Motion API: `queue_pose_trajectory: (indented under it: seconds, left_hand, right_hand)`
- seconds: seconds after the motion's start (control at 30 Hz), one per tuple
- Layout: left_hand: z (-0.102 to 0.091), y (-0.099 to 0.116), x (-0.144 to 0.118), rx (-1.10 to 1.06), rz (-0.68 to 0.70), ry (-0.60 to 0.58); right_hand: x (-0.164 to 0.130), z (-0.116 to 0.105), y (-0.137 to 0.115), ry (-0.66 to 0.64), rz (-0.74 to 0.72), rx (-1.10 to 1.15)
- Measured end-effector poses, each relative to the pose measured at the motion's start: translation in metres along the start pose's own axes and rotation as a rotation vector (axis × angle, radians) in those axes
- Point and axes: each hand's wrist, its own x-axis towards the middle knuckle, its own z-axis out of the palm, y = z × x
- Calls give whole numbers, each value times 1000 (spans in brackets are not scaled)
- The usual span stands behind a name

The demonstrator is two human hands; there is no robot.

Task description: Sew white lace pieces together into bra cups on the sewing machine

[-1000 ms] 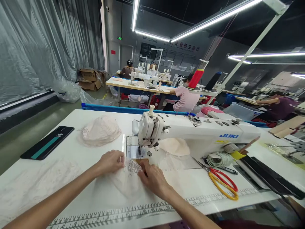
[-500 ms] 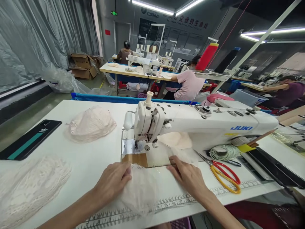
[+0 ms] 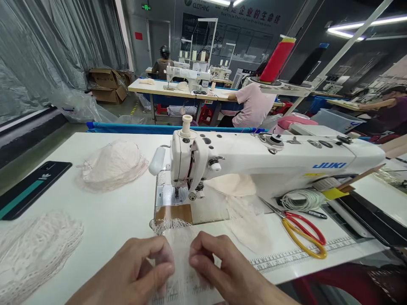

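My left hand (image 3: 136,271) and my right hand (image 3: 222,269) pinch a pale lace piece (image 3: 178,239) between them, lifted just above the front edge of the white table (image 3: 121,212). The lace hangs in front of the needle plate (image 3: 173,212) of a white JUKI sewing machine (image 3: 254,163). More pale fabric pieces (image 3: 244,220) lie under the machine arm to the right of my hands.
A lace stack (image 3: 34,250) lies at the left front, a pink lace heap (image 3: 111,167) further back, a dark phone (image 3: 28,188) at the left edge. Red-and-yellow scissors (image 3: 302,231) and a white cord coil (image 3: 302,199) sit right. Other people sew at tables behind.
Both hands pulled back from the needle towards me and came together, lifting the lace piece off the table. The view dropped lower and closer.
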Motion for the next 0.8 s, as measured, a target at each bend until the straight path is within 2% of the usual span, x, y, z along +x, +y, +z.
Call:
queue_pose_trajectory:
  seconds: [0.1, 0.17, 0.27, 0.37, 0.43, 0.5, 0.57, 0.67, 0.73, 0.8]
  left_hand:
    - [-4, -10, 15, 82, 77, 63]
    - [-4, -21, 21, 142, 92, 23]
    - [-2, -33, 15, 179, -11, -30]
    - [-2, -30, 5, 292, -49, -9]
    - [-5, -21, 5, 377, -12, 15]
    - [-9, -11, 9, 428, 30, 88]
    - [-12, -2, 15, 420, 59, 180]
    - [-12, 0, 27, 238, 58, 160]
    - [-10, -6, 36, 145, 42, 128]
    - [-6, -16, 45, 185, 33, 173]
  right_hand:
    - [8, -1, 7, 25, 75, 89]
    - [16, 2, 19, 65, 62, -22]
    - [22, 8, 32, 69, 17, -232]
    - [19, 12, 34, 79, -2, -306]
    - [15, 11, 30, 106, -11, -280]
    - [13, 7, 22, 119, -9, -198]
    - [12, 2, 13, 101, 19, -81]
    - [17, -5, 9, 84, 58, -11]
    - [23, -5, 14, 127, 45, -118]
    - [29, -1, 24, 191, 17, -303]
